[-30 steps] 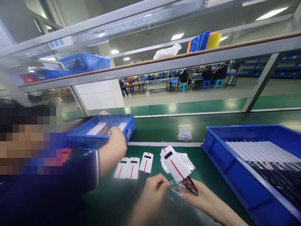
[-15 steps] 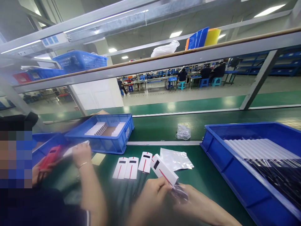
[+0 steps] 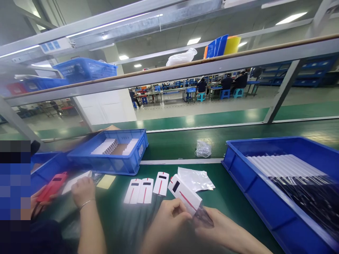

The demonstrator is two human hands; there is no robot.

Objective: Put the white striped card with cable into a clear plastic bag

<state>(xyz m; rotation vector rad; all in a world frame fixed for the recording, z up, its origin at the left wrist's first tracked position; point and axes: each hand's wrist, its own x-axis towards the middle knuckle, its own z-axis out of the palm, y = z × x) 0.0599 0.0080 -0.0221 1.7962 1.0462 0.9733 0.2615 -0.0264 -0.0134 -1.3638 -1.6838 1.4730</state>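
Observation:
A white flat device (image 3: 186, 197) with a dark window and a red stripe is tilted up in front of me. My left hand (image 3: 169, 220) pinches its lower end, fingers closed. My right hand (image 3: 221, 224) is closed round the dark cable bundle (image 3: 203, 217) in clear plastic below it; its fingertips are partly hidden. Left of my hands lie similar white devices (image 3: 145, 190), their black cables running toward me and blurring. Just behind the held device is a flat whitish plastic bag (image 3: 197, 179).
A blue bin (image 3: 249, 183) at right holds rows of white devices with dark cables. Another blue bin (image 3: 132, 160) with white pieces stands at left. Crumpled clear plastic (image 3: 203, 149) lies farther back. A co-worker's hand (image 3: 84, 192) and a red device (image 3: 54, 187) are at far left.
My view has shifted slightly, so the bench scene sits farther left. Both my hands keep hold of the device and its cable bundle. The co-worker's hand has lowered with a white piece.

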